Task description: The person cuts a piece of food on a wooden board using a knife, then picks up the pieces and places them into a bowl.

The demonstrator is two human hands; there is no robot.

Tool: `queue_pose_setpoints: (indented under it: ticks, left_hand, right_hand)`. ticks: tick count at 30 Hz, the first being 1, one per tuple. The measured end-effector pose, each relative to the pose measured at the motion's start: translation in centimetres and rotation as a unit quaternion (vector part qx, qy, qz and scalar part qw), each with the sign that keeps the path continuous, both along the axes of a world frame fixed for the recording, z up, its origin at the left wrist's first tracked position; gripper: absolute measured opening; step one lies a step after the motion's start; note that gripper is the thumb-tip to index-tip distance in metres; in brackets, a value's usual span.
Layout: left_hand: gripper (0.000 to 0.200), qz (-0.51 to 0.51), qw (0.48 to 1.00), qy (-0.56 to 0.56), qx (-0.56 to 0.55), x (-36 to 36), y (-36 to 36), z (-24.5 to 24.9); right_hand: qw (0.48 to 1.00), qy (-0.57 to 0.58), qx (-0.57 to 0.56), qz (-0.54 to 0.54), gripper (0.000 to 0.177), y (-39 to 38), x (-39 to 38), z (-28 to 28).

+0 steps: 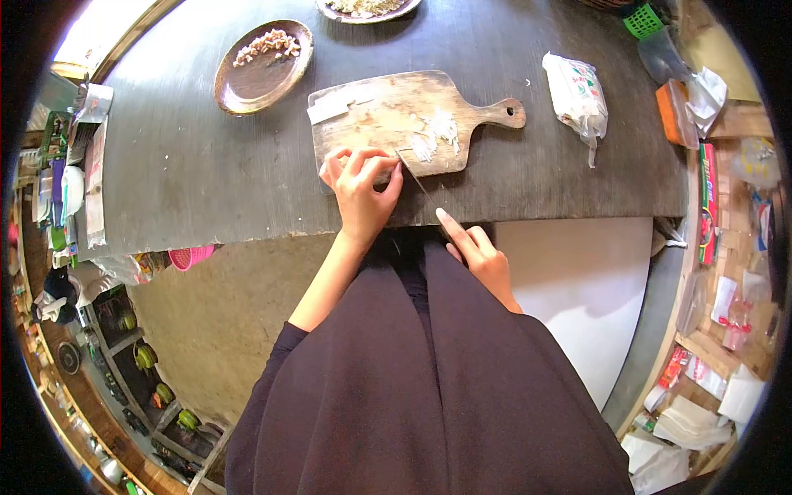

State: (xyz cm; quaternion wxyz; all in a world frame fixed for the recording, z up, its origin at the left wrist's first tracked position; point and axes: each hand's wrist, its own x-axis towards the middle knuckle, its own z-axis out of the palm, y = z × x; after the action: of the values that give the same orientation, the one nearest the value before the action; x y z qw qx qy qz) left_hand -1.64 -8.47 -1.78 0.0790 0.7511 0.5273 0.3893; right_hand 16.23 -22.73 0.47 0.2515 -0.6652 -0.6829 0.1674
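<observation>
A wooden cutting board [384,111] with a handle lies near the front edge of the dark table. My right hand [483,260] is closed round the handle of a knife [422,188], whose blade slants up and left to the board's near edge. Beside the blade tip, my left hand [363,186] presses down on the board's lower left with curled fingers; what is under them is mostly hidden. Thin white strips [436,134] lie in a loose pile right of the blade. Flat white slabs [330,109] rest at the board's upper left.
A brown plate [256,82] with small pinkish-brown pieces stands at the back left. Another plate [369,16] holds pale shreds at the far edge. A plastic bag [576,99] with white contents lies right of the board. Crowded shelves [124,338] flank the left side.
</observation>
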Motion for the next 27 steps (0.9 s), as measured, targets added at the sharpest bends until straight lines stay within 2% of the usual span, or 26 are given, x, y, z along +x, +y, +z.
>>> queue_pose_setpoints:
  ticks: [12, 27]
  left_hand:
    - [0.010, 0.002, 1.000, 0.003, 0.000, 0.1, 0.0, 0.2]
    - [0.016, -0.004, 1.000, 0.003, 0.001, -0.1, 0.0, -0.1]
  right_hand:
    - [0.999, 0.021, 0.013, -0.031, 0.062, 0.8, -0.1, 0.6]
    - [0.999, 0.033, -0.026, -0.006, 0.060, 0.3, -0.1, 1.3]
